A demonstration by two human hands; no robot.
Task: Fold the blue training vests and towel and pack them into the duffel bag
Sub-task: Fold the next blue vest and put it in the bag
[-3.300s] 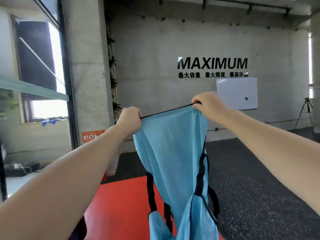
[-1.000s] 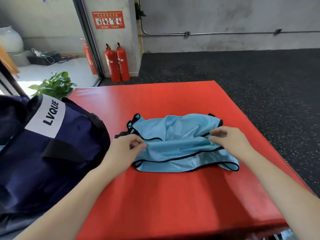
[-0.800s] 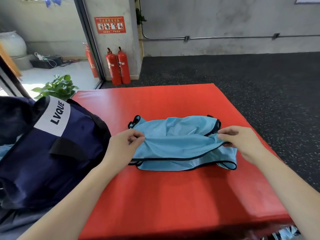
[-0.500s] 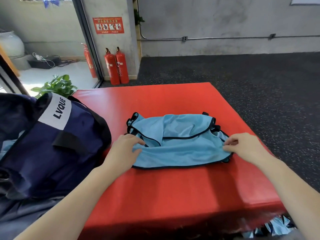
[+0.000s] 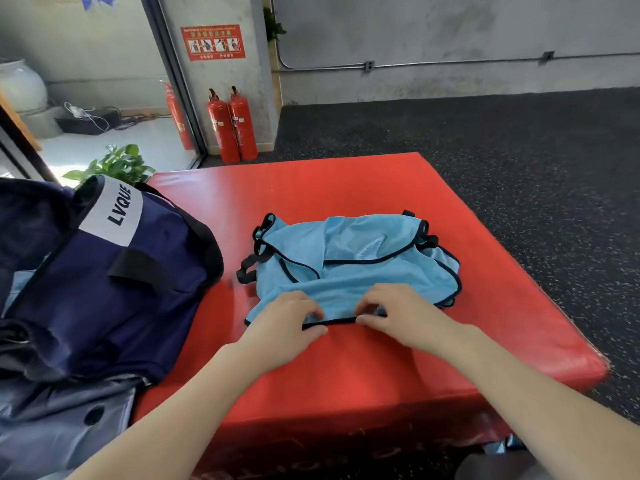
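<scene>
A light blue training vest (image 5: 349, 261) with black trim lies folded into a wide band on the red mat (image 5: 346, 358). My left hand (image 5: 287, 323) and my right hand (image 5: 398, 311) sit close together at the middle of the vest's near edge, fingers curled and pinching the black-trimmed hem. The navy duffel bag (image 5: 104, 271) with a white "LVQUE" label stands at the mat's left side, its opening toward me; a bit of pale blue cloth shows inside at the far left.
Red fire extinguishers (image 5: 232, 126) stand by a concrete pillar behind the mat. A potted plant (image 5: 114, 164) is behind the bag. Dark speckled rubber floor (image 5: 519, 150) surrounds the mat on the right. Scraps of blue fabric (image 5: 502, 445) lie below the mat's near right edge.
The vest went from held up in the air to folded on the mat. In the last half second both hands slid from its outer ends to the middle of the near edge.
</scene>
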